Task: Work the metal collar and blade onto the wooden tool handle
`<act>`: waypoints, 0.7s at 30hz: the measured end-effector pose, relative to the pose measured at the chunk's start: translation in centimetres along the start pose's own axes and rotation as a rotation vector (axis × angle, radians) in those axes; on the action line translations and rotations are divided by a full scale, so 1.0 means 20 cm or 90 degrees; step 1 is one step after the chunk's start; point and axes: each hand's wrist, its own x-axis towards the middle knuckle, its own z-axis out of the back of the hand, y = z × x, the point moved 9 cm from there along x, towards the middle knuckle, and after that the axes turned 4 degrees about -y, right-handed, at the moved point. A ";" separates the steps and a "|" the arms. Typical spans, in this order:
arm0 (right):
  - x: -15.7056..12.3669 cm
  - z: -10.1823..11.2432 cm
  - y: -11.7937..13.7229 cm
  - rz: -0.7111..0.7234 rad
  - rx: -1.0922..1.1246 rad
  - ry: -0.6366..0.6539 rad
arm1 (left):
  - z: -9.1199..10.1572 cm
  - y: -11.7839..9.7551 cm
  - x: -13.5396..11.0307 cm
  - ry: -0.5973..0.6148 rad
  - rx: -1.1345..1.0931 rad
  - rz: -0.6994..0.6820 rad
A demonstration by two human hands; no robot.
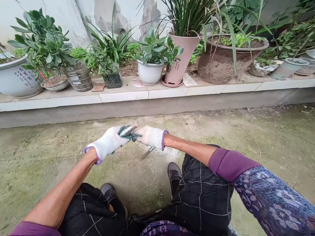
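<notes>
Both my hands wear white knit gloves with purple cuffs and meet above the concrete ground (42, 157), in front of my knees. My left hand (108, 143) is closed around a short grey ribbed handle (126, 130) with a pale tip that points up and to the right. My right hand (150, 136) is closed too, its fingertips touching the same handle. A thin metal blade (147, 153) sticks out beneath my right hand, slanting down to the left. How the blade and handle join is hidden by the gloves.
A low tiled ledge (124, 96) runs across ahead and carries several potted plants: a white bowl (11, 79), a white pot with a succulent (149, 73), a tall pink pot (182, 59), a wide brown pot (218, 62). My shoes (174, 173) rest on mossy concrete.
</notes>
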 end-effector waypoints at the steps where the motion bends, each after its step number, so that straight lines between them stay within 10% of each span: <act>1: -0.01 -0.02 0.04 0.014 -0.027 0.012 | 0.02 0.03 0.02 -0.009 0.010 0.026; 8: -0.06 -0.09 0.14 0.028 -0.298 0.116 | -0.16 0.14 0.14 0.060 0.398 -0.025; 14: -0.03 0.04 0.00 -0.013 -0.129 0.029 | -0.31 0.07 0.03 0.156 0.450 -0.108; 21: 0.03 -0.04 -0.04 0.007 -0.030 0.019 | -0.05 -0.02 -0.01 -0.002 0.113 -0.106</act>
